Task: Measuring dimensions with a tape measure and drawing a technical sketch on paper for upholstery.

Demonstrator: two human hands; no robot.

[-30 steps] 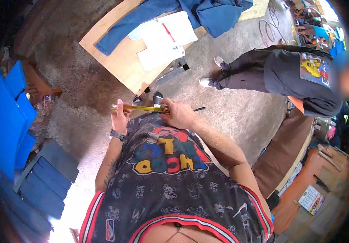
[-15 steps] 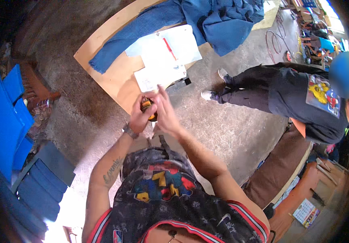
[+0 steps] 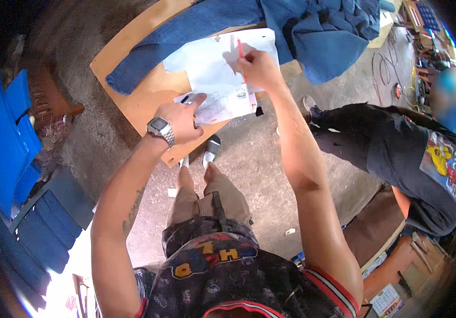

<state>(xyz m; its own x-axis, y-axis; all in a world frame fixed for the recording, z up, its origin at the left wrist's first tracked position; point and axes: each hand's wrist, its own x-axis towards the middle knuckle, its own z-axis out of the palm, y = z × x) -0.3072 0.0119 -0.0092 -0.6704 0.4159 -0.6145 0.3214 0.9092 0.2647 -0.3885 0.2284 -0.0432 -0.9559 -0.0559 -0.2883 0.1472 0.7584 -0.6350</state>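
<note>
Over white paper (image 3: pixel 209 55), red pen (image 3: pixel 239 49) in right grip (image 3: pixel 258 69), ends protruding

The tan wooden bench (image 3: pixel 146 103) carries blue fabric (image 3: pixel 185 40), stretched flat along its far side and bunched into folds toward the right. White paper (image 3: pixel 207 58) bearing a line drawing lies just nearer.

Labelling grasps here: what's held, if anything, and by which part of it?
Right hand: red pen, gripped near its middle. Left hand: on the paper; can't tell if it holds anything.
</note>
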